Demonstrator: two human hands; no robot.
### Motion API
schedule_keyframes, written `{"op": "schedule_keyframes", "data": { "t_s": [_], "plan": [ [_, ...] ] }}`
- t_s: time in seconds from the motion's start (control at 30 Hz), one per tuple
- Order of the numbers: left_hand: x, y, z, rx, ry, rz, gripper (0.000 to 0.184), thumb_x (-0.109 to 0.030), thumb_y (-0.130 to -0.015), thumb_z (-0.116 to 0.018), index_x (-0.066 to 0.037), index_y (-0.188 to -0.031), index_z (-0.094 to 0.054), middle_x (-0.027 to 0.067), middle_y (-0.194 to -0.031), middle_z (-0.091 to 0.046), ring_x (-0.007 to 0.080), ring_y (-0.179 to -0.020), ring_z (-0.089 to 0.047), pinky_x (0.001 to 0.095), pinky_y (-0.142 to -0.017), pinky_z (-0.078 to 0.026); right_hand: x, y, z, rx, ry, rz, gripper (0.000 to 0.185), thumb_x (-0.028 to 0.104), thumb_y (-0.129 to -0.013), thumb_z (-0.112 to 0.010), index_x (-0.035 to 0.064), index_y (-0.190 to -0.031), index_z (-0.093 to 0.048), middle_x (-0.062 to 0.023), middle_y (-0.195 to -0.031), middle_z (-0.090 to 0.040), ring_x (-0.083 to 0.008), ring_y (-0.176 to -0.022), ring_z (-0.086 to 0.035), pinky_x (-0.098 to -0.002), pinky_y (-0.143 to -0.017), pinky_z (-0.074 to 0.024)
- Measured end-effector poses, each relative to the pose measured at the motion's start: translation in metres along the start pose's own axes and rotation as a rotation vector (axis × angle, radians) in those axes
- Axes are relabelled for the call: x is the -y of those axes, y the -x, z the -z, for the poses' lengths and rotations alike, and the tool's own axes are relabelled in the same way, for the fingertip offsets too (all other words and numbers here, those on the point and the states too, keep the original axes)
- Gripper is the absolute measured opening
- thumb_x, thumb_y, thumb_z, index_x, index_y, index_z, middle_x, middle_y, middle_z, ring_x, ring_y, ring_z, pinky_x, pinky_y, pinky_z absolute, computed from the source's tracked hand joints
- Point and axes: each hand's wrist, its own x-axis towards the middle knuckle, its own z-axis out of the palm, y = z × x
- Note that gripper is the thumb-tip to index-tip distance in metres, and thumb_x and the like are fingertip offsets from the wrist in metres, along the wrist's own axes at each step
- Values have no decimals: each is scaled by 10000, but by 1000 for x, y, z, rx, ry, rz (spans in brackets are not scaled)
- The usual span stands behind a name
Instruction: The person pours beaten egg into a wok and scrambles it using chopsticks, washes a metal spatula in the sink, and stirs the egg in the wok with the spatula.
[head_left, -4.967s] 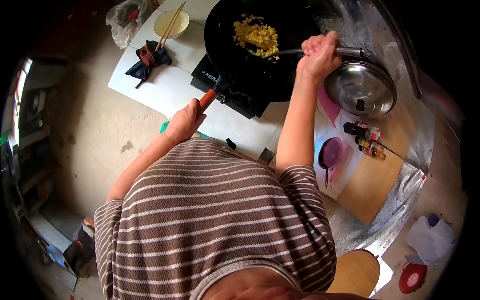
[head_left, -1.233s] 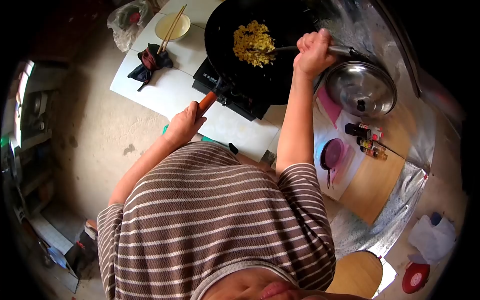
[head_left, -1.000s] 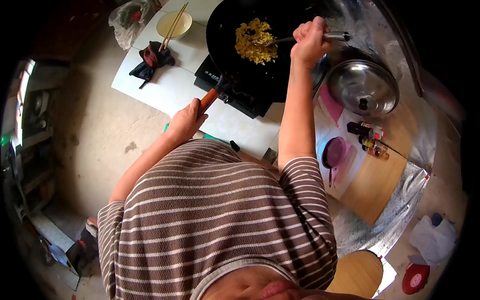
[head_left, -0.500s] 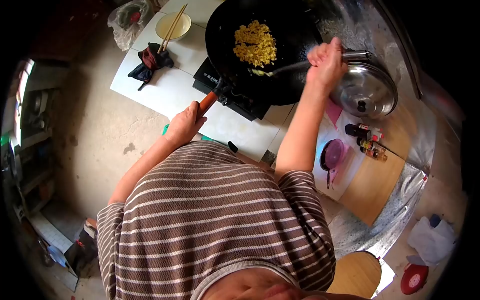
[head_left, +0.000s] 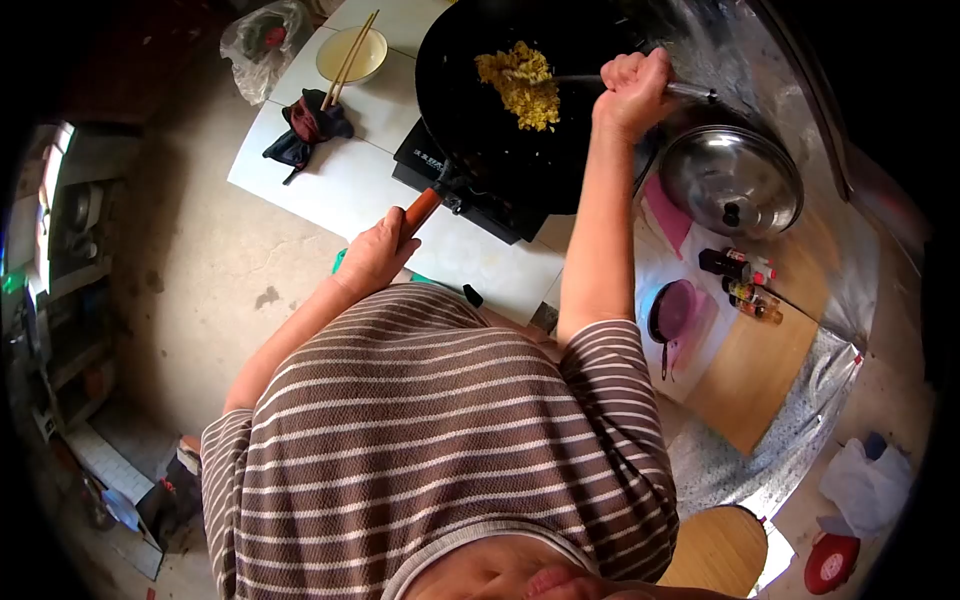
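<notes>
My left hand [head_left: 378, 250] is wrapped round the reddish-brown wooden handle [head_left: 421, 210] of a large black wok [head_left: 560, 175]. The wok sits over a black cooktop [head_left: 418, 160] on the white tiled table. My right hand [head_left: 636, 92] is closed round the metal handle of a spatula [head_left: 578, 79], above the right side of the wok. The spatula's tip is hidden in the yellow scrambled egg [head_left: 530, 95], which lies in broken pieces in the wok.
A white bowl [head_left: 362, 65] with chopsticks [head_left: 346, 70] across it and a dark cloth [head_left: 305, 130] stand left of the wok. A steel lid [head_left: 735, 180], bottles [head_left: 750, 300], a small pan [head_left: 671, 312] and a wooden board [head_left: 755, 385] lie at the right.
My right hand has moved up and left, and the spatula has gone from the wok's lower part into the egg. The egg has been pushed into a different shape. My left hand keeps its hold.
</notes>
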Motion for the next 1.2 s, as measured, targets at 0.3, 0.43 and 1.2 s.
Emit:
{"op": "schedule_keyframes", "data": {
  "t_s": [0.3,0.43,1.2],
  "plan": [
    [-2,1,2,34,-26,-6,343,-245,-874,-596,-23,-1007,-371,266,-883,-604,461,-805,-586,509,-691,-471,13,16,1,132,108,-6,394,128,-916,-483,124,-587,-266,31,-475,-240,-75,-404,-201,-268,-408,-164],
    [-6,1,3,8,-7,-3,337,-243,-872,-600,-26,-992,-370,271,-888,-598,467,-823,-577,510,-688,-466,-2,24,16,146,-19,-5,295,109,-939,-498,71,-665,-397,30,-493,-286,-64,-401,-222,-260,-388,-170],
    [-2,2,0,-4,-10,-18,338,-245,-866,-606,-38,-986,-368,257,-870,-600,463,-805,-577,513,-675,-458,-6,11,-9,60,39,30,389,125,-909,-492,125,-599,-256,33,-477,-226,-73,-403,-175,-272,-405,-148]
  ]
}}
